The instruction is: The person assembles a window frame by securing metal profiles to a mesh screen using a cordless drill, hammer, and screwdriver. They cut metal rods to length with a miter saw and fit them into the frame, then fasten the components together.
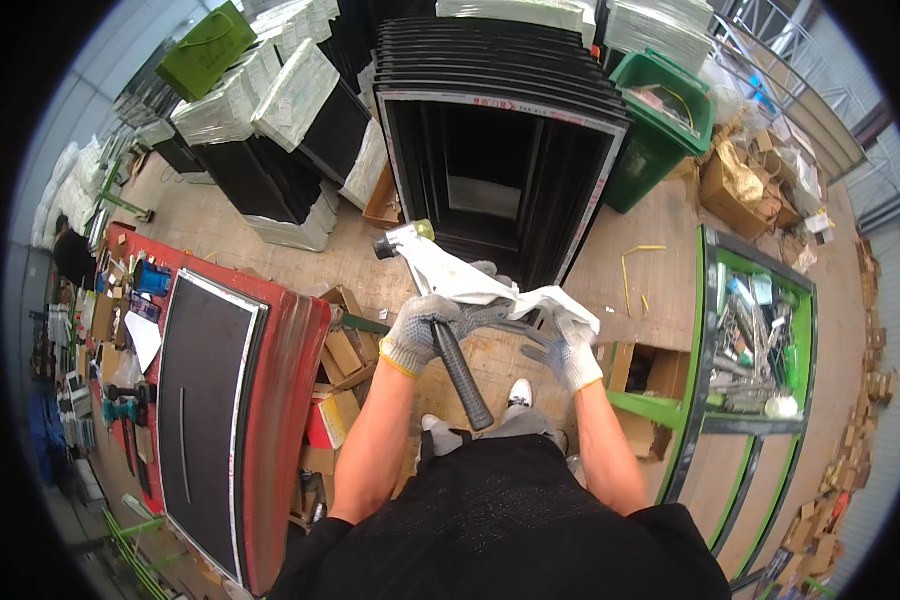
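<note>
My left hand (pixel 425 335), in a grey knitted glove, is closed around a mallet. The mallet's black ribbed handle (pixel 462 378) points down toward me. Its head (pixel 404 239), with one black face and one yellowish face, shows beyond the hand. A crumpled white sheet (pixel 460 280) stretches between my hands; whether it is cloth or plastic film I cannot tell. My right hand (pixel 567 350), also gloved, is closed on the sheet's right end, with some fingers pointing left. Just beyond stand several black rectangular frames (pixel 500 100), stacked upright one behind another.
On the left, a red-covered table (pixel 290 370) bears a dark framed panel (pixel 205 370). A green bin (pixel 660 120) stands at the back right. A green-framed cart (pixel 705 330) on the right holds metal parts. Cardboard boxes (pixel 345 345) lie by the table. Wrapped panels (pixel 260 170) stand at the back left.
</note>
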A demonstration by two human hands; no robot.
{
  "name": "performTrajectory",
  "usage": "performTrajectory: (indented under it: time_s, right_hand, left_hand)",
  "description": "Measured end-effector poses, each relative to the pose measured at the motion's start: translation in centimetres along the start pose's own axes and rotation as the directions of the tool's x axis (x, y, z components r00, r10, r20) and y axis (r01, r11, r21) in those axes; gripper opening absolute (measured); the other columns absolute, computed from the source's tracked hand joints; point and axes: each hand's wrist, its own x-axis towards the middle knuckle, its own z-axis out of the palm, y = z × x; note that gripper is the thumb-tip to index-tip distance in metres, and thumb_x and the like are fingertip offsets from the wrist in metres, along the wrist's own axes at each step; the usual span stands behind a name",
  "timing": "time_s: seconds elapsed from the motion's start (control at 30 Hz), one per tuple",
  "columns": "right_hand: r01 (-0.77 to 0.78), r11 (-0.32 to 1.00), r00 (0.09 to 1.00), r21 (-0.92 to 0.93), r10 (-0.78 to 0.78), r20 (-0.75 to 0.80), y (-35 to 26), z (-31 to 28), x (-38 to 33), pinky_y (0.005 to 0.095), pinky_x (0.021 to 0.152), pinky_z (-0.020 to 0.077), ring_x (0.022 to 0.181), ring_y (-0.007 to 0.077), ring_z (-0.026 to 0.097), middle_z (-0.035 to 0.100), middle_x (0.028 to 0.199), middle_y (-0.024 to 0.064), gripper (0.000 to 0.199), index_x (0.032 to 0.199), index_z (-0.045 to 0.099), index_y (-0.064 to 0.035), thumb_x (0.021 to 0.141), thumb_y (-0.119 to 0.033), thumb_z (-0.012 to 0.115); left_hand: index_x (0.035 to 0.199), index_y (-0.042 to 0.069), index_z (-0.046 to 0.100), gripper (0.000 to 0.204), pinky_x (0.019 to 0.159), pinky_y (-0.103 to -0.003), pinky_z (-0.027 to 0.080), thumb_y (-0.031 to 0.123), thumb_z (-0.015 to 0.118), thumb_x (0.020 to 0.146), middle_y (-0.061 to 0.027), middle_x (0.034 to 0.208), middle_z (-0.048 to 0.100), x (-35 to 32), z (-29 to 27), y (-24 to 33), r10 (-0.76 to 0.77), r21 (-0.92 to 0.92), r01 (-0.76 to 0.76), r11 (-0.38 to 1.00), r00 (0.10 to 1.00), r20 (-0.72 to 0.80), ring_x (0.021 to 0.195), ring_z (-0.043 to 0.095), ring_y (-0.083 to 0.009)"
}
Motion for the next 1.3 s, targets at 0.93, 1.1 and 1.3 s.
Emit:
performTrajectory:
  time_s: [0.93,1.1,1.3]
  right_hand:
    - [0.641,-0.012,-0.367,-0.768,-0.883,-0.293,-46.4,-12.7,12.4,0.0371,0.095,0.0606,0.105,0.0183,0.074,0.079,0.120,0.0113,0.036,0.130,0.070,0.0059,0.107,-0.017,0.083]
    - [0.366,-0.397,-0.699,-0.842,-0.714,0.033,-58.3,-19.6,29.0,0.0392,0.091,0.0601,0.104,0.0248,0.077,0.082,0.120,0.0145,0.034,0.120,0.077,0.0021,0.107,-0.029,0.080]
    - [0.156,-0.558,0.025,-0.815,-0.823,0.568,-57.2,-27.1,56.4,0.0528,0.092,0.0601,0.103,0.0423,0.076,0.081,0.116,0.0205,0.032,0.119,0.079,-0.0027,0.106,-0.028,0.064]
  left_hand:
    - [0.133,0.009,0.059,0.065,0.087,-0.038,0.051,0.001,0.063,0.068,-0.0092,0.114,0.056,3.8,-4.7,0.7,0.292,0.018,-0.333,0.943,0.799,-0.526,0.099,0.055,-0.0266]
    - [0.159,0.006,0.055,0.083,0.109,-0.045,0.053,0.009,0.066,0.076,-0.0150,0.145,0.063,4.7,-6.1,-2.3,0.547,0.163,-0.561,0.812,0.633,-0.548,0.121,0.062,-0.0330]
    - [0.165,0.008,0.053,0.087,0.121,-0.051,0.050,0.009,0.065,0.079,-0.0120,0.150,0.065,7.2,-1.1,-4.3,0.587,0.317,-0.569,0.759,0.386,-0.712,0.136,0.062,-0.0321]
